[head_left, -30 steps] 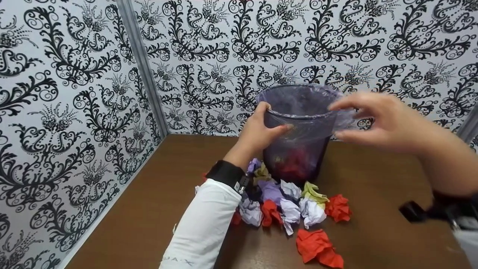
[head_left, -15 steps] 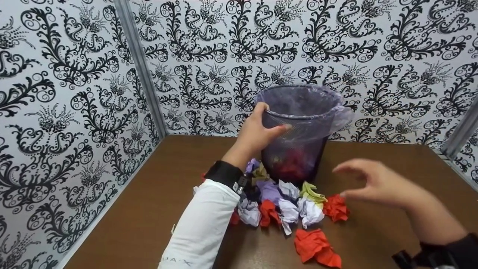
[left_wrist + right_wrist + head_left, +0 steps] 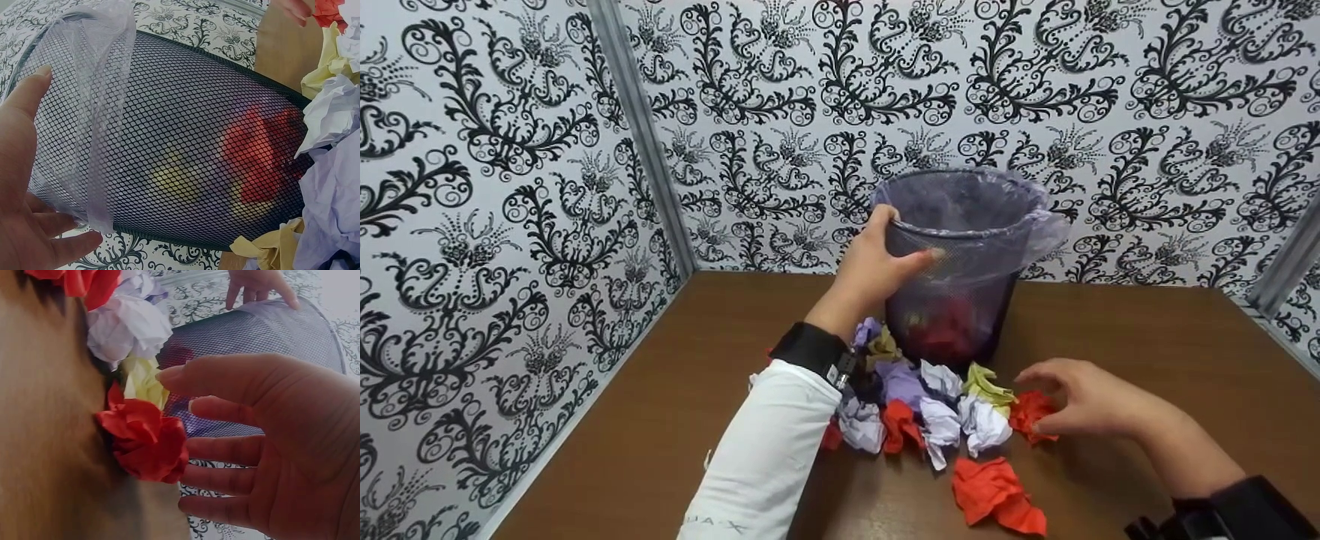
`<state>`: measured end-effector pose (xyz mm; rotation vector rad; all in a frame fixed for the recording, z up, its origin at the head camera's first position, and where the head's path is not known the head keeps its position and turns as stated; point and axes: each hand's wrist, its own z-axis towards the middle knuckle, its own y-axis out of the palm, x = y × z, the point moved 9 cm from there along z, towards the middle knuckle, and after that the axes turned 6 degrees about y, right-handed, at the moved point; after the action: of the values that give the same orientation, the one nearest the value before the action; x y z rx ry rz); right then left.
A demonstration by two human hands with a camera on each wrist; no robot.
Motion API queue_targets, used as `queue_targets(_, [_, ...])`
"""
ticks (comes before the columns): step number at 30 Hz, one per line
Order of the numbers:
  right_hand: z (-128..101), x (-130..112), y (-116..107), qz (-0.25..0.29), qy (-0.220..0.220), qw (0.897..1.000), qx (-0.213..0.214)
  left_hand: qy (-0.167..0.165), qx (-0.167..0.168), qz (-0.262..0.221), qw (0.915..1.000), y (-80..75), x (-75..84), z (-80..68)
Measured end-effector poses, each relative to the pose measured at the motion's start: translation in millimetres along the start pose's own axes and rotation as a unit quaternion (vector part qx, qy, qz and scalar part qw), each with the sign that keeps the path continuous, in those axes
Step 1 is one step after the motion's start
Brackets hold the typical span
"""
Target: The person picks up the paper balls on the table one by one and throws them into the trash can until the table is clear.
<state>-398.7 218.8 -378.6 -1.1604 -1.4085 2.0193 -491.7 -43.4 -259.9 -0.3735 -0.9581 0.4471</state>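
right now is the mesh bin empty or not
Not empty: red paper and yellow paper show through the side of the mesh bin.

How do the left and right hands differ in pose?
The left hand grips the mesh bin; the right hand grips nothing, fingertips at a red crumpled paper ball. The left hand is raised; the right hand is low, near the tabletop. Both have black wristbands.

Even light, faint sheen on tabletop (image 3: pixel 877 502)
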Motion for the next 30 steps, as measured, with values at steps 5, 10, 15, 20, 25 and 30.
queue_targets(5, [-1,9,9,0.016,0.025,0.999,-0.027,-0.001,-0.003,-0.011,0.9999,0.9,0.0,0.2])
queue_targets(10, [-2,17,16,0.005,0.024,0.999,-0.033,-0.01,-0.005,-0.012,0.9999,0.6,-0.9,-1.6])
queue_targets(15, [-3,18,17,0.019,0.019,0.999,-0.046,-0.012,-0.006,-0.012,0.9998,0.3,0.2,-1.9])
queue_targets(20, [-6,17,11,0.027,0.023,0.998,-0.055,-0.008,-0.005,-0.006,0.9999,0.0,1.5,-0.8])
queue_targets(25, [-10,14,-2,0.026,0.022,0.998,-0.049,-0.021,-0.01,-0.028,0.9993,2.0,-1.4,-0.7])
queue_targets(30, [-17,9,-23,0.018,0.017,0.999,-0.026,-0.027,-0.012,-0.032,0.9991,3.1,-2.0,-1.0])
